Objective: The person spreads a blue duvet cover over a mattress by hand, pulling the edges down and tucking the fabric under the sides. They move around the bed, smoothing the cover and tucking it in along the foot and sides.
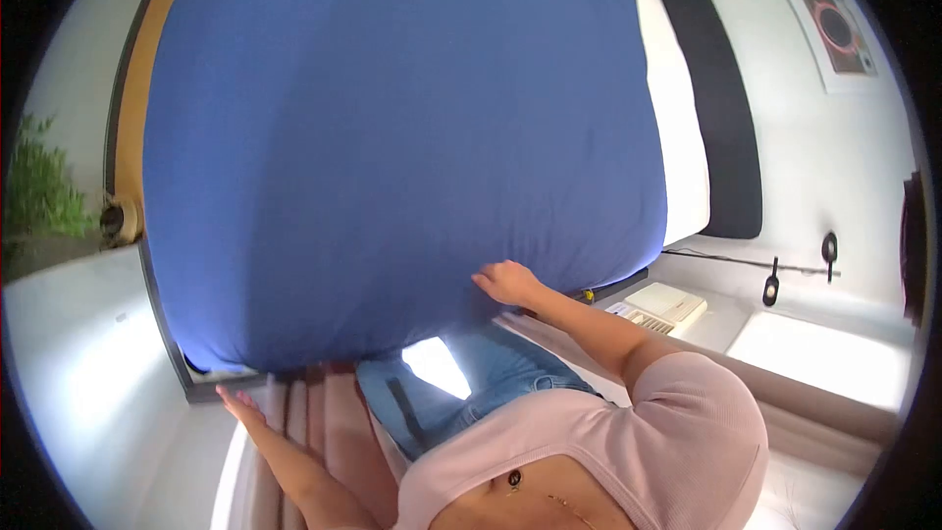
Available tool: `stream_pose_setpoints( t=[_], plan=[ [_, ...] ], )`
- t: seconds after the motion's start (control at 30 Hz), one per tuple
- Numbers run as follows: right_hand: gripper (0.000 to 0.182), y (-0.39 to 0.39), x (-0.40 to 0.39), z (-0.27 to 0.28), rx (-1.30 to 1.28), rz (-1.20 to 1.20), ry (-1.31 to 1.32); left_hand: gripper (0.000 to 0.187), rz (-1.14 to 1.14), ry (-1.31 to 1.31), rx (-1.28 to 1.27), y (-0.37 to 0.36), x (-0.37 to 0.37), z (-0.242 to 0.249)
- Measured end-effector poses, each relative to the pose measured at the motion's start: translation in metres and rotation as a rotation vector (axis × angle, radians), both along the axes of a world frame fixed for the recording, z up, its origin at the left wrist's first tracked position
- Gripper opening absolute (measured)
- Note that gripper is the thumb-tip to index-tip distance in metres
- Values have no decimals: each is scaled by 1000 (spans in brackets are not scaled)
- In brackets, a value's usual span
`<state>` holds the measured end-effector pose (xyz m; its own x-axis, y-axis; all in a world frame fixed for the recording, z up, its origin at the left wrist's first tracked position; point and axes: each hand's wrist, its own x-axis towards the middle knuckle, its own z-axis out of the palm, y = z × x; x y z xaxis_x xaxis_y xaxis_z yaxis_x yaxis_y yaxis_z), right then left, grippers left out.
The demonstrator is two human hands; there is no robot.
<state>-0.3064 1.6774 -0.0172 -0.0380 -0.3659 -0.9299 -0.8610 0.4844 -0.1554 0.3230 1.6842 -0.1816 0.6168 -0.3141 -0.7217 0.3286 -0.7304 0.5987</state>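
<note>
A blue sheet (392,128) covers the large mattress, its surface mostly smooth with small creases close to my right hand (505,284). That hand is at the sheet's near side, with its fingers bent against the fabric and closed on it; the fingertips are partly hidden. My left hand (238,406) is off the sheet, beside the near left corner of the dark bed frame (211,391). Its fingers are apart and it holds nothing.
White bedding (675,108) shows at the right end, before a dark headboard (721,108). Right of my right arm is a cream-coloured device (667,304). A black wall lamp (771,287), a framed picture (834,25) and a green plant (44,182) are around the bed.
</note>
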Motion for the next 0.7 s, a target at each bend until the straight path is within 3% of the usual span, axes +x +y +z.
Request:
stream_pose_setpoints(
  t=[0.07,0.1,0.17,0.2,0.27,0.33,0.37,0.47,0.57,0.63,0.7],
  plan=[
    [61,-36,40,1,-616,27,41,125,165,112,79,-40,7,-1],
    [63,-55,63,-6,-894,104,109,126,249,194,0,-61,6,3],
    [67,-96,125,-21,-1038,123,171,129,425,359,-142,-103,4,9],
    [70,-117,161,-29,-1103,134,193,128,394,497,-274,-116,21,-4],
    [74,-148,230,-41,-1087,152,90,77,66,355,-233,-139,27,8],
    [79,-166,300,-48,-1066,186,8,62,88,523,-88,-136,90,-78],
    [82,-176,337,-53,-1062,200,-22,53,259,438,-42,-142,107,-91],
    [94,-194,422,-58,-987,243,-61,51,416,346,-232,-131,141,-13],
    [105,-201,446,-67,-846,330,-50,56,336,49,-74,-110,162,7],
    [111,-209,443,-82,-766,379,-29,63,454,-19,152,-98,205,-91],
    [111,-218,441,-75,-683,430,33,48,-735,-418,468,-82,203,-111]
  ],
)
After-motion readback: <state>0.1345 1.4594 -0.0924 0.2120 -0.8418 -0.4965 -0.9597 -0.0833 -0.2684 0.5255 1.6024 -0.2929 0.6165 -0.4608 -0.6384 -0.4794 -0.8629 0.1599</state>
